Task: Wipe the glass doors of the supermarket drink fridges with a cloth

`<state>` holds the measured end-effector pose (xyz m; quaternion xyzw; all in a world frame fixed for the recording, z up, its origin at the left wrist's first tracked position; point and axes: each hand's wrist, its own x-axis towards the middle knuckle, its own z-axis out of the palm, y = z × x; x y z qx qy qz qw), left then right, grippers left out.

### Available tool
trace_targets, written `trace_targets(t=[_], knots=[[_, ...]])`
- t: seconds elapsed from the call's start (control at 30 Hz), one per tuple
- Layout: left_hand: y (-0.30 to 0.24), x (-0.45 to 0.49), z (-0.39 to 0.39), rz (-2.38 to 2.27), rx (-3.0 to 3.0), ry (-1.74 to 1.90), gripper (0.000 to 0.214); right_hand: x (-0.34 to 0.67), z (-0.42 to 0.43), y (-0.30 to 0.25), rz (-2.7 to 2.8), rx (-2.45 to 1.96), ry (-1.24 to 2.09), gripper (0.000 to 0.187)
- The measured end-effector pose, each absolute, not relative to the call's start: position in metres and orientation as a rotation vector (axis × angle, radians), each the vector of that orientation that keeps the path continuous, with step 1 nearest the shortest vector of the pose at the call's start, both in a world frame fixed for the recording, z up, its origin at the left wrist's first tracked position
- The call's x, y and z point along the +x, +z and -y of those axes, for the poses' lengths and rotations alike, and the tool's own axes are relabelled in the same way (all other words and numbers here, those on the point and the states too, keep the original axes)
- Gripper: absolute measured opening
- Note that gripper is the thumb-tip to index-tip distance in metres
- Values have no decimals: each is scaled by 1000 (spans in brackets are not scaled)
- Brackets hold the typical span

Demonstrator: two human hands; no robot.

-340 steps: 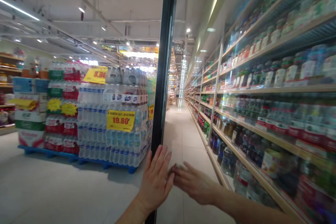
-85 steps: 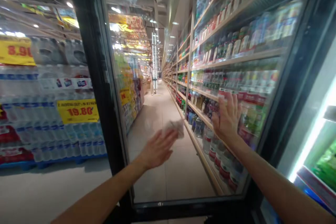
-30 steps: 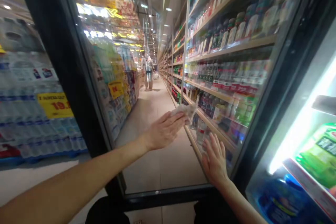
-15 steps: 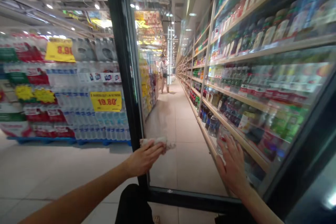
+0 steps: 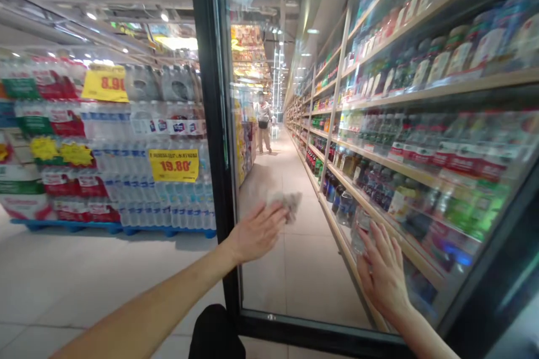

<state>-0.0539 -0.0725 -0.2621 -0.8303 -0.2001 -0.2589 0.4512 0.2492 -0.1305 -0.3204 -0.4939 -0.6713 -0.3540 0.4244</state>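
Observation:
A glass door [image 5: 307,275] with a black frame [image 5: 215,140] stands upright in front of me. My left hand [image 5: 257,234] presses a crumpled, pale grey cloth [image 5: 289,206] against the pane, just right of the frame's left upright. The hand is closed over the cloth, which sticks out past the fingertips and is slightly blurred. Lower right of it, my right hand [image 5: 382,270] has its fingers spread and rests at the glass; whether the whole palm touches it I cannot tell. Nothing shows in that hand.
Through the pane, long shelves [image 5: 379,162] of bottled drinks run along the right. A person [image 5: 264,120] stands far down the aisle. Outside the door, on the left, stacked bottle packs [image 5: 113,151] sit on blue pallets [image 5: 168,231]. My dark-clothed knee [image 5: 216,334] is below the frame.
My left hand has slid the cloth up and to the right across the glass, away from the frame's upright. My right hand stays spread at nearly the same spot. The view has shifted slightly.

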Motion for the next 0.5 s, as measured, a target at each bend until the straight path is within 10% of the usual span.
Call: trace_targets(t=[0.5], knots=[[-225, -13, 58, 259, -2065, -560, 51, 248, 124, -308, 1739, -1154, -936, 54]])
